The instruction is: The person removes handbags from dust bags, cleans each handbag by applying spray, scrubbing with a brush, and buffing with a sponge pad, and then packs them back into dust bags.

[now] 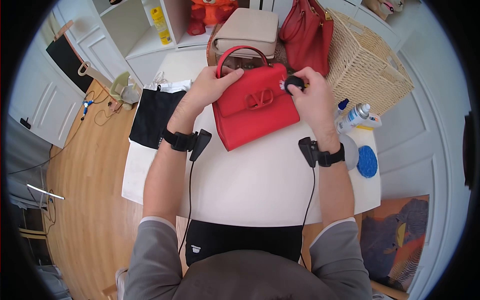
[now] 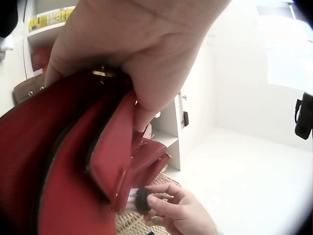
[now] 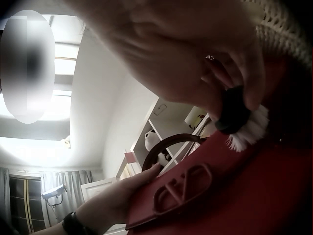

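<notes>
Pinching right fingers (image 2: 167,189) partly hide brush (image 3: 236,113).

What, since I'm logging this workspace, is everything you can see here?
Wide smooth table: 1, white, centre
Top-handled handbag with V emblem: 1, red, centre
Small round brush: 1, black with white bristles, near the emblem
Flat fabric piece: 1, black, table's left
Boxy flap bag: 1, beige, back centre
Woven rectangular basket: 1, cream, back right
Slouchy handbag: 1, red, left of basket
Cylindrical spray can: 1, white and blue, near basket
Round textured disc: 1, blue, table's right edge
Open shelving: 1, white, back
Plush toy: 1, orange-red, on shelving
Tall canister: 1, yellow, on shelving
Plank floor: 1, light brown, left
Wrist cameras: 2, black, on wrists
Left hand: 1, bare, gripping V-emblem handbag
Right hand: 1, bare, pinching brush
</notes>
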Demonstrator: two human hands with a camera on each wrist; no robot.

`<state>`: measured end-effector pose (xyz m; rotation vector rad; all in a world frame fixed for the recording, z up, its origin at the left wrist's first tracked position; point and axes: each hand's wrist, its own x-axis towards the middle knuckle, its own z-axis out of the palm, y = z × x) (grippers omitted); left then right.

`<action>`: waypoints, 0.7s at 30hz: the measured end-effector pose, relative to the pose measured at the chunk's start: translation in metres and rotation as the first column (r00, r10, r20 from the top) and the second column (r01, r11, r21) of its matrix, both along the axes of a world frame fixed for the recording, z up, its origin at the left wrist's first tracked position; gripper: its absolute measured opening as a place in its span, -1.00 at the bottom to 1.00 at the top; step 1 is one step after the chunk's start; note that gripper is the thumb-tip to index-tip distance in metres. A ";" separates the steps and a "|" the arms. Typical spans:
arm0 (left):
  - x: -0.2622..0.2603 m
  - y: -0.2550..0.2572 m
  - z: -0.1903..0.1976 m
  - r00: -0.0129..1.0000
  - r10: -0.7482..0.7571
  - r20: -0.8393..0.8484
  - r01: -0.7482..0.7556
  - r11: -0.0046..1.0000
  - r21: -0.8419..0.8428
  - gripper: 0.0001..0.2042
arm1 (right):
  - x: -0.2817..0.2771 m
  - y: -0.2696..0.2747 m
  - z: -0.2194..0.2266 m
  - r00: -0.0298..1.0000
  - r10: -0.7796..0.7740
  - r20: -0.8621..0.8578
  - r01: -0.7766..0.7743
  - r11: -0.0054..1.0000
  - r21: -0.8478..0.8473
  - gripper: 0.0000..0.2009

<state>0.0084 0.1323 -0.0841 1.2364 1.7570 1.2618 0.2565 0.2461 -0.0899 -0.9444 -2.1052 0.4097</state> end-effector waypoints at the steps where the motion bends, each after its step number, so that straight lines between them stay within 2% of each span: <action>1: 0.000 0.000 -0.002 1.000 0.017 -0.009 -0.017 1.000 0.005 -0.57 | -0.005 -0.010 0.000 1.000 -0.001 0.005 0.001 1.000 -0.006 -0.71; 3: 0.000 0.001 -0.003 1.000 0.010 0.012 -0.010 1.000 0.006 -0.57 | -0.022 -0.045 0.000 0.996 0.071 0.048 -0.076 0.991 0.113 -0.71; 6: 0.000 0.000 -0.003 1.000 0.005 0.014 -0.005 1.000 -0.003 -0.58 | -0.036 -0.081 -0.003 0.963 0.269 -0.004 -0.268 0.960 0.079 -0.73; 7: -0.001 0.001 0.000 1.000 0.010 0.002 -0.010 1.000 -0.009 -0.58 | -0.041 -0.088 -0.007 0.963 0.269 -0.011 -0.267 0.960 0.079 -0.73; 9: -0.002 -0.002 0.000 1.000 -0.020 -0.020 0.020 1.000 0.005 -0.57 | -0.048 -0.098 -0.018 0.891 0.444 -0.098 -0.441 0.896 0.051 -0.74; 11: 0.000 -0.005 0.002 0.997 -0.064 -0.038 0.064 0.998 0.013 -0.57 | -0.051 -0.104 -0.022 0.892 0.429 -0.139 -0.427 0.903 0.046 -0.73; 13: 0.001 -0.010 0.006 0.988 -0.131 -0.087 0.134 0.991 0.025 -0.54 | -0.052 -0.109 -0.023 0.793 0.549 -0.265 -0.594 0.793 -0.134 -0.71; 15: 0.002 -0.010 0.008 0.983 -0.154 -0.102 0.159 0.986 0.044 -0.54 | -0.051 -0.107 -0.025 0.797 0.541 -0.269 -0.580 0.810 -0.087 -0.69; 17: -0.002 -0.010 0.006 0.979 -0.188 -0.083 0.189 0.982 0.004 -0.53 | -0.046 -0.097 -0.017 0.874 0.445 -0.195 -0.441 0.895 0.063 -0.72; 18: -0.003 -0.010 0.001 0.981 -0.171 -0.091 0.179 0.980 0.088 -0.53 | -0.041 -0.086 -0.011 0.893 0.402 -0.201 -0.408 0.913 0.011 -0.72; 19: -0.003 -0.010 0.003 0.981 -0.170 -0.092 0.177 0.981 0.084 -0.53 | -0.037 -0.076 -0.006 0.904 0.385 -0.186 -0.408 0.907 -0.105 -0.72; 21: -0.001 -0.011 0.007 0.974 -0.157 -0.163 0.164 0.986 0.029 -0.52 | -0.031 -0.061 -0.002 0.917 0.370 -0.148 -0.392 0.904 -0.172 -0.76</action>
